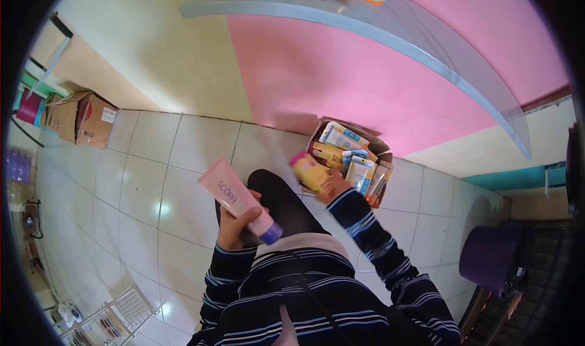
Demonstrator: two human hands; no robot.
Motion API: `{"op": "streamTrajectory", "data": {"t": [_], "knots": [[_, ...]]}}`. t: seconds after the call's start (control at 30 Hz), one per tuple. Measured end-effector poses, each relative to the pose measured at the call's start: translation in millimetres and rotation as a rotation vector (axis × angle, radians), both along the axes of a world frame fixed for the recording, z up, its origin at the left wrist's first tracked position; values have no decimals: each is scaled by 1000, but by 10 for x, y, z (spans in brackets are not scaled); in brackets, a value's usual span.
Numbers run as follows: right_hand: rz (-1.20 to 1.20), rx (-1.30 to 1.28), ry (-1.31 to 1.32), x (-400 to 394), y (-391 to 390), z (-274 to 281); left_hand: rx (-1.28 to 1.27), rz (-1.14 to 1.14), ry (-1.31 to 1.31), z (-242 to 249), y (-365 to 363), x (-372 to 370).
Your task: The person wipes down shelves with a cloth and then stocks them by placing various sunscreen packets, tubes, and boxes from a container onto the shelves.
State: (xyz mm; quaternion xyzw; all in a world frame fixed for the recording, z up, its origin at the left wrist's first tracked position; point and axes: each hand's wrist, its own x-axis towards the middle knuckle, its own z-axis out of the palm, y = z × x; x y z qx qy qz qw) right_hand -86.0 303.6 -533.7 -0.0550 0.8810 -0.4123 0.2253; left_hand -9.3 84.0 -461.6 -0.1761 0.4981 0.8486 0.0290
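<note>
My left hand is wrapped around a pink tube with a purple cap, held tilted with the cap toward me. My right hand reaches toward an open cardboard box on the floor and grips a yellow packet with a pink end at the box's near left edge. The box is packed with several cosmetic tubes and packets. Both arms wear dark striped sleeves.
The box stands on the white tiled floor against a pink wall. A glass shelf with orange products curves overhead. Cardboard boxes sit far left, a wire rack lower left, a purple bucket right.
</note>
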Motion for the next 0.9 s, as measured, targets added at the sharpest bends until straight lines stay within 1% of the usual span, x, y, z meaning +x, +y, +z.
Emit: {"op": "streamTrajectory", "data": {"t": [0.03,0.07,0.1,0.13,0.17,0.2,0.23,0.3,0.33,0.37,0.4,0.43,0.47,0.5,0.53,0.57,0.6,0.63,0.67,0.7,0.73,0.77,0.83,0.87,0.9], "knots": [[97,-116,99,174,-115,209,-43,16,-45,-95,40,-16],[106,-276,-18,322,-273,456,37,26,-35,-162,96,-46],[114,-440,-127,402,-430,683,40,8,-31,-256,144,-63],[98,-440,-122,420,-502,749,44,67,-21,-357,185,-53],[103,-348,-75,426,-562,793,46,129,-12,-402,204,-39],[112,-256,-31,425,-618,804,-25,105,-33,-408,190,-29],[112,-260,-31,404,-668,619,-29,104,-33,-435,171,-43],[-83,-833,-191,367,-768,-70,-124,194,-115,-589,97,-52],[-67,-837,-204,344,-839,-212,-125,165,-95,-756,21,-136],[-59,-676,-125,261,-928,-352,-132,188,-90,-921,-21,-277],[-47,-520,-39,142,-1029,-494,-68,186,-154,-1069,-73,-449],[-119,-576,-196,-14,-1144,-695,-5,185,-214,-1213,-141,-613],[-191,-622,-359,-157,-1260,-926,-127,173,-157,-1364,-165,-756],[-252,-616,-425,-295,-1349,-1147,-248,160,-101,-1523,-197,-884],[-314,-609,-486,-460,-1427,-1341,-254,187,-87,-1712,-295,-1009],[-289,-612,-483,-575,-1478,-1540,-664,47,-217,-1912,-397,-1117],[-351,-733,-673,-674,-1518,-1725,-1071,-102,-354,-2045,-501,-1227],[-415,-852,-863,-778,-1586,-1807,-1079,-81,-347,-2136,-562,-1258],[-400,-858,-855,-866,-1670,-1804,-1165,78,-292,-2243,-564,-1185],[-392,-765,-885,-922,-1732,-1809,-1244,229,-237,-2328,-556,-1114],[-392,-672,-918,-947,-1776,-1862,-1219,289,-255,-2183,-556,-1042],[-401,-681,-919,-959,-1812,-1944,-1195,340,-271,-2028,-553,-953],[-480,-725,-695,-986,-1862,-2218,-1156,394,-161,-2111,-733,-709],[-507,-608,-485,-994,-1873,-2470,-1120,415,-137,-1986,-755,-588],[-558,-614,-482,-1000,-1803,-2501,-1082,425,-117,-1786,-762,-438]]}}
